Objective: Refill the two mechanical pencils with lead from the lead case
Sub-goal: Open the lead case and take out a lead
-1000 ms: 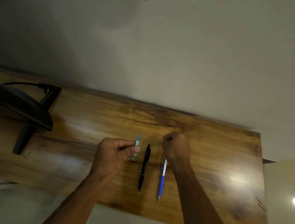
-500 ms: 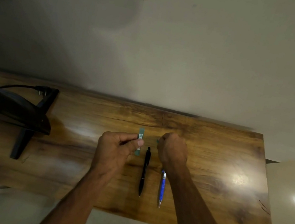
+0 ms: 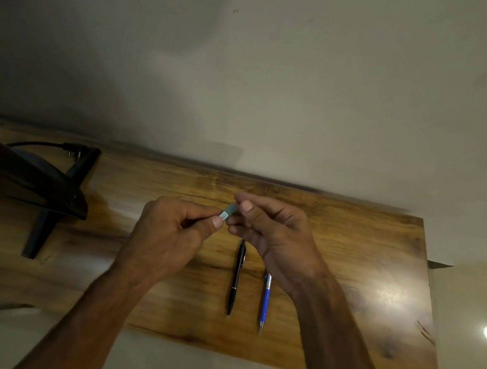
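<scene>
Lead case: the small grey-green lead case (image 3: 228, 212) is held above the table (image 3: 369, 255), between the two hands, tilted with its far end up and to the right.
Left hand: the left hand (image 3: 168, 233) grips the near end of the lead case between thumb and curled fingers, probably to keep it steady while the other end is worked.
Right hand: the right hand (image 3: 275, 235) pinches the far end of the lead case with thumb and forefinger, its other fingers loosely curled below. This looks like a pull or twist to open it, but whether there is a cap is too small to tell.
Black pencil: the black pencil (image 3: 236, 277) lies flat on the table below the hands, tip toward the person, untouched.
Blue pencil: the blue pencil (image 3: 264, 300) lies just beside the black one and parallel to it, its top hidden under the right wrist. Laid out this way, both are within easy reach.
Step in hand: opening the lead case comes first, and neither pencil looks refilled yet.
Risk: the lead is thin and brittle, so a jerky opening could spill or snap it.
Left side: a black stand (image 3: 45, 214) with a cable (image 3: 34, 143) sits well apart from the work.
</scene>
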